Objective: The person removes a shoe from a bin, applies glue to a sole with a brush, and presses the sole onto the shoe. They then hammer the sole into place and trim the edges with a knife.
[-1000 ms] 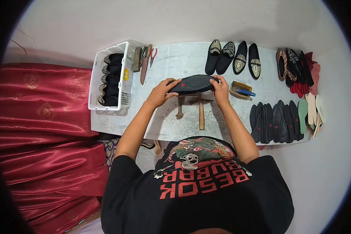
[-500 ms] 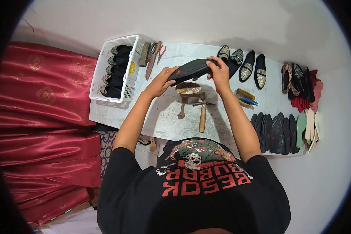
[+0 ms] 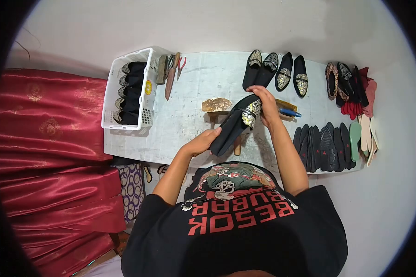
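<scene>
A black shoe point(image 3: 233, 125) with a gold and silver decorated toe is held between my two hands, tilted, its upper side in view. My left hand point(image 3: 202, 142) grips the heel end, thumb along the side. Around the decorated toe end, my right hand point(image 3: 265, 104) has its fingers closed. Beneath the shoe, a shoe anvil point(image 3: 216, 105) with a worn top stands on the white table point(image 3: 171, 134). The hammer's wooden handle point(image 3: 237, 147) shows just below the shoe; its head is hidden.
A white basket point(image 3: 149, 104) of black shoes stands left, beside pliers point(image 3: 181, 67) and other tools. Decorated shoes point(image 3: 283, 74) line the back. A blue-handled brush point(image 3: 289, 112) lies right of my right hand, above a row of black soles point(image 3: 328, 147). More shoes point(image 3: 349, 87) are far right.
The shoe has turned from sole side to upper side and come down closer to my body. Both hands have moved down with it, the left one further.
</scene>
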A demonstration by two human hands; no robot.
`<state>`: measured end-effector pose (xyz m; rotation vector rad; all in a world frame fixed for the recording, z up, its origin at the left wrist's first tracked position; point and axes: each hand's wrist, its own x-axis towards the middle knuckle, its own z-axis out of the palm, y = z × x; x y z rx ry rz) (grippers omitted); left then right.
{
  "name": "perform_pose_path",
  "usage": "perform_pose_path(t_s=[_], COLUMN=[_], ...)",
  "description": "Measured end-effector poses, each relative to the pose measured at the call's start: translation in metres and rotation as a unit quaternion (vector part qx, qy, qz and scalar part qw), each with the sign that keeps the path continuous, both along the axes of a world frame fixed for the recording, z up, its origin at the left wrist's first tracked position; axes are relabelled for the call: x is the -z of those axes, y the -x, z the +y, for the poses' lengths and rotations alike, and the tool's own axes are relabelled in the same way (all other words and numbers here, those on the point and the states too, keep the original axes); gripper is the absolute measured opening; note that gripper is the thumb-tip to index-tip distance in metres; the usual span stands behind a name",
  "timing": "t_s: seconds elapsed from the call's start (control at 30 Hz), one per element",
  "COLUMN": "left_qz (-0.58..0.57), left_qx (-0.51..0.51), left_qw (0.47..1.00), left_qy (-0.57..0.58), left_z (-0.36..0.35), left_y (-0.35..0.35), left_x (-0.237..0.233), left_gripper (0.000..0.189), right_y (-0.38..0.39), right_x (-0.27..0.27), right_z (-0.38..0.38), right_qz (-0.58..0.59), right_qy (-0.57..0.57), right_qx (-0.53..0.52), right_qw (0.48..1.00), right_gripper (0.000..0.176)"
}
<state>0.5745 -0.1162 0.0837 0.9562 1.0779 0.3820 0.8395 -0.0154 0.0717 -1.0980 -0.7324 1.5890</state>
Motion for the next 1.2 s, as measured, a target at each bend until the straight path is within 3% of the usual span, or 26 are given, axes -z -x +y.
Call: perform_pose_path(t_s=[0.03,0.07,0.1,0.13,0.17,0.23,0.3,0.37,0.47,0.53,0.7,0.8,0.87,1.0,1.07,1.2], left_qz=[-0.027,-0.027,-0.239,-0.437,-0.436,-0.292,-0.281,-0.272,-0.340,-0.432,-0.451,-0.420,-0.309,-0.332,-0.333,-0.357], left_qx=[-0.047,-0.052,-0.017,0.022,0.023,0.007,-0.002,-0.017,-0.016,0.014,-0.051,-0.069,-0.120,-0.069,-0.161,-0.161], left_qw=[0.995,0.994,0.950,0.847,0.847,0.923,0.925,0.927,0.903,0.858,0.837,0.858,0.929,0.931,0.915,0.905], left_qy=[0.083,0.087,0.202,0.301,0.303,0.249,0.257,0.258,0.261,0.278,0.305,0.286,0.164,0.139,0.157,0.166], left_z=[-0.006,-0.008,-0.007,-0.008,-0.011,-0.012,-0.012,-0.009,-0.015,-0.020,-0.043,-0.058,-0.062,-0.063,-0.061,-0.049], left_y=[-0.002,0.002,0.008,0.011,0.010,0.001,-0.008,-0.017,-0.028,-0.037,-0.040,-0.028,-0.028,-0.006,-0.006,0.018], left_x=[0.004,0.011,0.015,0.018,0.021,0.018,0.010,0.004,-0.002,-0.003,0.000,-0.002,-0.022,-0.008,-0.013,0.004], left_gripper=[0.069,0.069,0.071,0.073,0.073,0.076,0.077,0.078,0.080,0.079,0.081,0.082,0.081,0.092,0.096,0.099], right_y=[-0.004,-0.008,-0.010,-0.009,-0.006,-0.006,-0.007,-0.007,-0.001,0.002,0.035,0.048,0.061,0.089,0.101,0.120], right_x=[0.003,0.007,0.006,0.005,0.005,0.004,0.001,-0.005,-0.024,-0.023,-0.027,-0.017,-0.015,-0.025,-0.024,-0.023], right_z=[-0.014,-0.025,-0.033,-0.039,-0.043,-0.043,-0.043,-0.041,-0.052,-0.059,-0.075,-0.077,-0.078,-0.079,-0.077,-0.072], right_qz=[0.080,0.159,0.177,0.203,0.228,0.195,0.161,0.229,0.279,0.294,0.374,0.360,0.338,0.280,0.264,0.188], right_qy=[0.000,0.002,0.014,0.015,0.014,0.000,-0.013,-0.009,-0.023,-0.060,-0.046,-0.045,-0.034,-0.017,-0.025,-0.040], right_qx=[-0.006,-0.012,-0.034,-0.015,0.006,0.026,0.049,0.074,0.052,0.011,0.000,-0.071,-0.092,-0.140,-0.174,-0.181], right_qw=[0.997,0.987,0.983,0.979,0.974,0.981,0.986,0.971,0.959,0.954,0.926,0.929,0.936,0.949,0.948,0.965], right_gripper=[0.024,0.028,0.032,0.031,0.030,0.030,0.030,0.032,0.041,0.056,0.062,0.066,0.065,0.063,0.063,0.064])
